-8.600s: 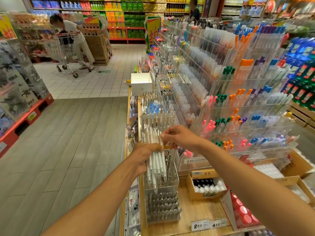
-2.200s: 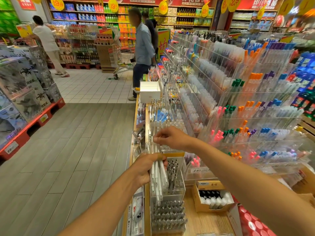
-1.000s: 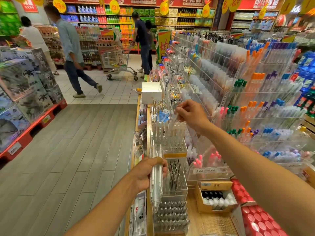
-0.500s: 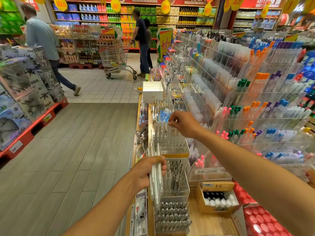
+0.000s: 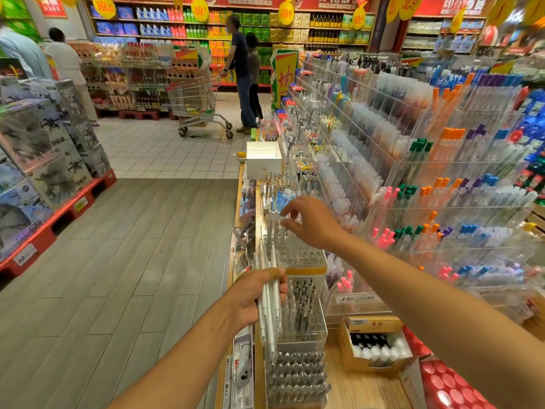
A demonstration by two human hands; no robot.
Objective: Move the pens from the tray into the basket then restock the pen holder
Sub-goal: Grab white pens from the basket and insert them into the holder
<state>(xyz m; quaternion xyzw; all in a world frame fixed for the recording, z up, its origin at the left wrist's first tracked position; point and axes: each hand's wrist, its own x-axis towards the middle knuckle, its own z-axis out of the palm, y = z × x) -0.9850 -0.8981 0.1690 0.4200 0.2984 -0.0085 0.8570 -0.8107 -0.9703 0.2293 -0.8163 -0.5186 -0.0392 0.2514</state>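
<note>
My left hand [image 5: 250, 302] is closed around a bundle of white pens [image 5: 269, 305], held upright against the left side of the tiered clear acrylic pen holder [image 5: 303, 256]. My right hand [image 5: 312, 222] hovers over the holder's upper tier. Its thumb and index finger pinch the top of a white pen [image 5: 277, 219] that stands in one of the holes there. Several white pens stand beside it along that tier's left edge. The lower tiers hold dark pens [image 5: 303, 302] and silver pens [image 5: 295, 373]. No tray or basket is in view.
A tall acrylic rack of coloured pens [image 5: 442, 187] fills the right. A white box [image 5: 262, 159] sits farther along the wooden shelf, and a cardboard box of small bottles [image 5: 374, 340] lies near me. Shoppers with a cart [image 5: 200, 107] stand in the aisle; boxed toys [image 5: 44, 149] are stacked on the left.
My right hand came down and toward me from above the blue-tagged pens, lowering a white pen into the holder's upper tier. My left hand kept its bundle almost still.
</note>
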